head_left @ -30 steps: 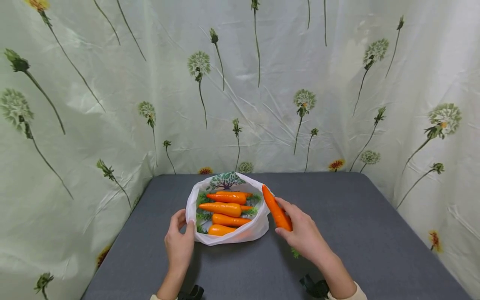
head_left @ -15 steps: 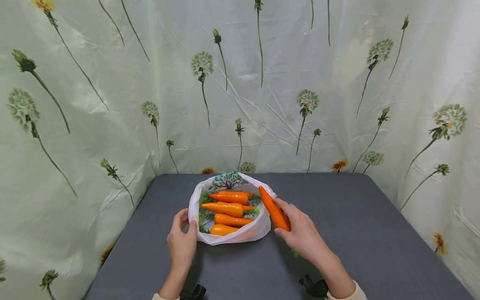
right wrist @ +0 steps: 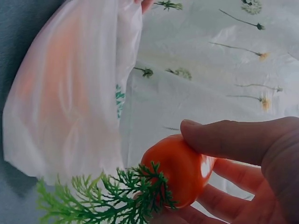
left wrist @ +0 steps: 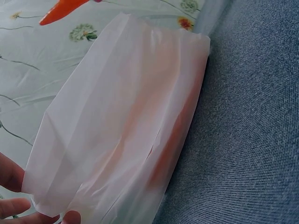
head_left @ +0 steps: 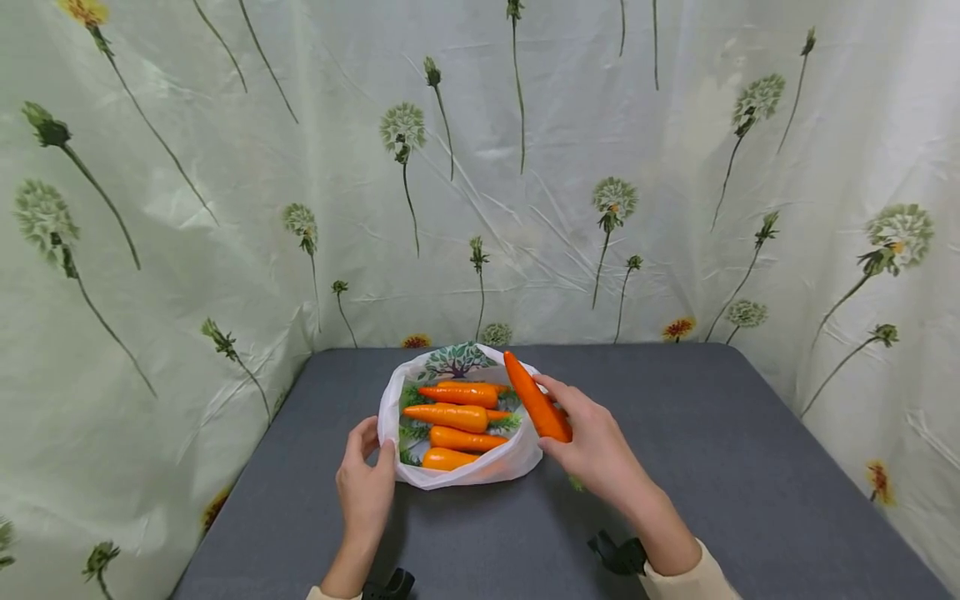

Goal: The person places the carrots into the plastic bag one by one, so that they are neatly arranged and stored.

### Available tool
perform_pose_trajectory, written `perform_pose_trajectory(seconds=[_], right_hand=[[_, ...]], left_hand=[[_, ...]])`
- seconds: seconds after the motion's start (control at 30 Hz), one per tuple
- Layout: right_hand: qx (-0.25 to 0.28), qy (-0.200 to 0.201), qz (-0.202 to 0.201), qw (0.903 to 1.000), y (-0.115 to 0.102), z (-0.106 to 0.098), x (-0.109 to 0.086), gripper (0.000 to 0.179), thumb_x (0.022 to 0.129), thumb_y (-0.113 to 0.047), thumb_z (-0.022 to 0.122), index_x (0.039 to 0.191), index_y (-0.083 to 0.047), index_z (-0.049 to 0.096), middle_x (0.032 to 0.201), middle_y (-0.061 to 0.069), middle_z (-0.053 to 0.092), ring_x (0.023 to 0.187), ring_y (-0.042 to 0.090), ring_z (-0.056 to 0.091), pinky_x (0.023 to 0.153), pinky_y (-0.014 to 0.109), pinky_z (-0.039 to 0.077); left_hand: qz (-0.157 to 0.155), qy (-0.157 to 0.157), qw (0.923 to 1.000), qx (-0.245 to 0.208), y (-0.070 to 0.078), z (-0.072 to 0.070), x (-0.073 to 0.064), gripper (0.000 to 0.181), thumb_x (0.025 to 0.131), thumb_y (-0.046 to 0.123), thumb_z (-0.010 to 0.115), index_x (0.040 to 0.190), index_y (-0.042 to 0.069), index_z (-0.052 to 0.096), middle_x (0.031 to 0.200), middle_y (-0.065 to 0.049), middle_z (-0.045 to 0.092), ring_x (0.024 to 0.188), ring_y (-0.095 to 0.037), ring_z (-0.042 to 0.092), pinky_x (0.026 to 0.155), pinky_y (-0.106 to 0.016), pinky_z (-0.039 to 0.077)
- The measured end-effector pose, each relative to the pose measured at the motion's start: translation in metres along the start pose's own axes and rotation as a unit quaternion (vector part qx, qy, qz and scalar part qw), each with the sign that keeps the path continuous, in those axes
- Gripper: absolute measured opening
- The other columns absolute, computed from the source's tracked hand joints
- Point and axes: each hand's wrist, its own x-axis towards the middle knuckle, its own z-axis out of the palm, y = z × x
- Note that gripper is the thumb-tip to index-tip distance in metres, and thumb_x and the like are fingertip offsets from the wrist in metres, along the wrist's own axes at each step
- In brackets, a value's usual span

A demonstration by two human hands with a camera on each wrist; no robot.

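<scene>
A white plastic bag (head_left: 487,477) with a printed tree stands with its mouth wide, and several orange carrots (head_left: 452,417) with green tops lie inside. My left hand (head_left: 366,479) pinches the bag's left rim between thumb and fingers. In my right hand (head_left: 600,442) is another carrot (head_left: 534,398), gripped near its thick end, tip pointing up and left by the bag's right rim. The right wrist view shows this carrot's leafy top (right wrist: 112,196) hanging beside the bag's outer wall. In the left wrist view, carrots show only faintly through the plastic.
A dark grey cloth-covered table (head_left: 675,467) lies under the bag and hands. Behind it hangs a pale curtain (head_left: 540,167) printed with dandelions. Dark straps (head_left: 618,552) sit at both wrists.
My right hand has lifted the carrot slightly and brought it left, closer over the bag's right rim. The left hand keeps its hold on the bag.
</scene>
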Motion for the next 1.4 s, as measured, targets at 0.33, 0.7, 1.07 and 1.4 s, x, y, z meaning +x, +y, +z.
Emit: perform_pose_trajectory(seconds=[0.33,0.7,1.07,1.4], right_hand=[[0.014,0.003,-0.013,0.9998,-0.02,0.002,0.015,0.083,0.067,-0.011,0.08,0.135,-0.036,0.038,0.109,-0.015,0.052,0.086,0.004,0.054,0.062,0.023,0.048],[0.052,0.002,-0.048,0.9975,-0.035,0.013,0.032,0.086,0.069,-0.01,0.078,0.137,-0.038,0.033,0.115,-0.014,0.053,0.092,0.005,0.057,0.066,0.025,0.05],[0.085,0.009,-0.065,0.9942,-0.044,0.025,0.047,0.084,0.072,-0.008,0.075,0.137,-0.037,0.032,0.116,-0.011,0.052,0.094,0.007,0.056,0.064,0.023,0.05],[0.096,0.021,-0.093,0.9908,-0.045,0.04,0.059,0.085,0.071,-0.007,0.075,0.139,-0.034,0.032,0.115,-0.009,0.052,0.094,0.011,0.057,0.064,0.024,0.051]], left_hand=[[0.001,-0.005,1.0,-0.005,0.002,-0.001,0.0,0.038,0.086,0.018,0.061,0.123,0.015,0.051,0.111,-0.002,0.059,0.102,-0.02,0.054,0.087,-0.048,0.042],[0.008,-0.002,0.9999,-0.01,-0.001,-0.001,0.0,0.037,0.087,0.018,0.06,0.123,0.013,0.052,0.11,-0.003,0.059,0.102,-0.021,0.054,0.087,-0.048,0.041],[0.016,0.003,0.9997,-0.018,-0.001,0.0,0.0,0.037,0.086,0.016,0.061,0.122,0.012,0.053,0.109,-0.003,0.06,0.101,-0.021,0.055,0.087,-0.048,0.041],[0.013,0.003,0.9998,-0.018,-0.001,0.0,0.0,0.037,0.086,0.016,0.061,0.122,0.013,0.053,0.109,-0.003,0.06,0.101,-0.021,0.055,0.087,-0.048,0.041]])
